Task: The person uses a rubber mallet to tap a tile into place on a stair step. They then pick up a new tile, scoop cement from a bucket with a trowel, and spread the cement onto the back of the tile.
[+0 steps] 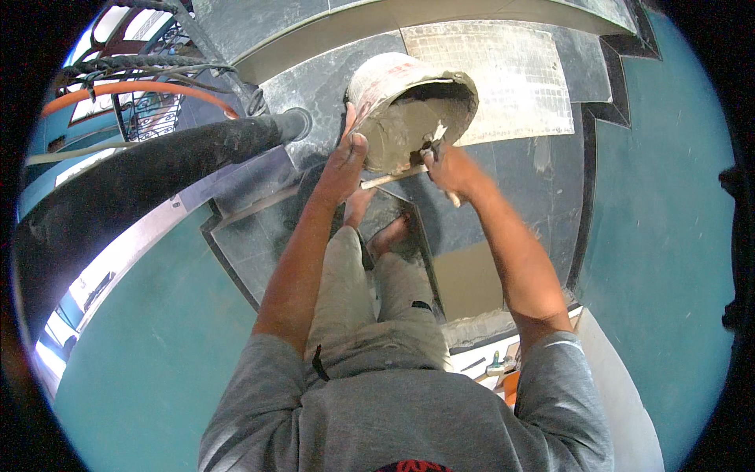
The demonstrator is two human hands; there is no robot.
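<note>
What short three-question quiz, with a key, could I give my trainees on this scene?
1. True or false: the round white bucket stands fully upright.
2. Which hand holds the bucket's left side?
3. Choose: the pale, rectangular, grid-patterned sheet lies to the bucket's (a) left or (b) right in the picture.

Key:
1. False; its mouth tips toward the person.
2. The left hand.
3. (b)

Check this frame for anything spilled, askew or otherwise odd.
The bucket is tipped toward the person rather than upright, exposing the pasty mix inside, but the left hand steadies it, so this looks deliberate. Pale smears mark the dark tiles to the right.
</note>
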